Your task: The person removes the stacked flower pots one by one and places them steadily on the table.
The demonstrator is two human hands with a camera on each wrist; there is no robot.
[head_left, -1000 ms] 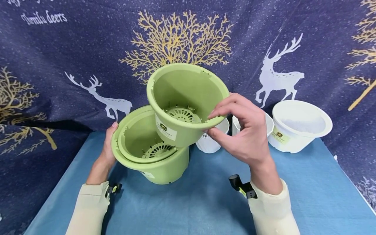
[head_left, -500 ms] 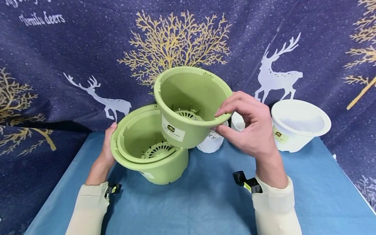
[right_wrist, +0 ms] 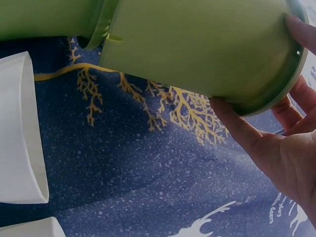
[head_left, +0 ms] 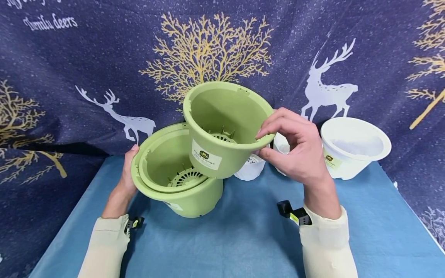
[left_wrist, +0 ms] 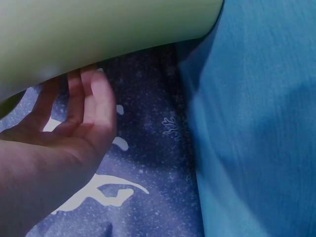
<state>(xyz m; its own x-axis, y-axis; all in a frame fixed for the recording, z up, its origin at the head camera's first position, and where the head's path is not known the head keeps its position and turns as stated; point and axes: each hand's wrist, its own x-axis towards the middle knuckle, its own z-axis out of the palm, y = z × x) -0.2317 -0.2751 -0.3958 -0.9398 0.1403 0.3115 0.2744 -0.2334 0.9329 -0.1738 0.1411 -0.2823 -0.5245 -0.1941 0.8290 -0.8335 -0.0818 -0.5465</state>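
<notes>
My right hand (head_left: pixel 295 146) pinches the rim of a green plastic flowerpot (head_left: pixel 208 152), fingertips inside and thumb outside. This pot has a white label and a slotted bottom. It hangs tilted, overlapping the right side of a stack of nested green flowerpots (head_left: pixel 194 200) on the table. My left hand (head_left: pixel 126 173) touches the stack's left outer side near the rim; in the left wrist view its loosely bent fingers (left_wrist: pixel 101 98) meet the green wall, and no finger shows inside the rim. From the right wrist view, the held pot's outer wall (right_wrist: pixel 197 49) is seen close to the stack.
A white flowerpot (head_left: pixel 354 139) with a yellowish label stands at the back right. Two smaller white containers (head_left: pixel 251 170) are partly hidden behind the held pot and my right hand. Blue cloth (head_left: pixel 222 247) covers the table; a dark patterned curtain (head_left: pixel 222 42) hangs behind.
The held pot has moved a little to the right with my right hand, then sunk slightly. My left hand and the stack have barely moved.
</notes>
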